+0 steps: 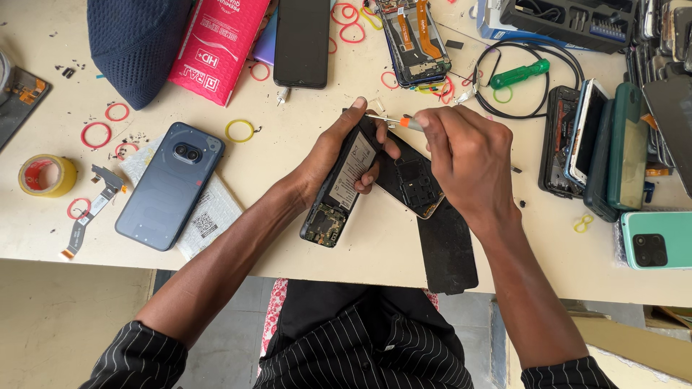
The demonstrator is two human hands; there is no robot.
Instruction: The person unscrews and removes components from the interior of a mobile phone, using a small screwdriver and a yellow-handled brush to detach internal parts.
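Note:
My left hand (333, 153) grips an opened phone (339, 189) with its back removed, tilted on edge, so the battery and green circuit board show. My right hand (467, 155) pinches a small screwdriver (393, 120) with an orange collar, its tip pointing left at the phone's top end beside my left thumb. Under both hands lies a black phone back part (412, 181) on a black mat (448, 248) at the table's front edge.
A dark blue phone back cover (169, 185) lies left on a paper sheet. Yellow tape roll (46, 175), red rubber bands, a flex cable (92, 209), pink packet (216, 45), black phone (301, 42), disassembled phone (413, 39), green screwdriver (520, 74) and stacked phones (605, 144) surround the hands.

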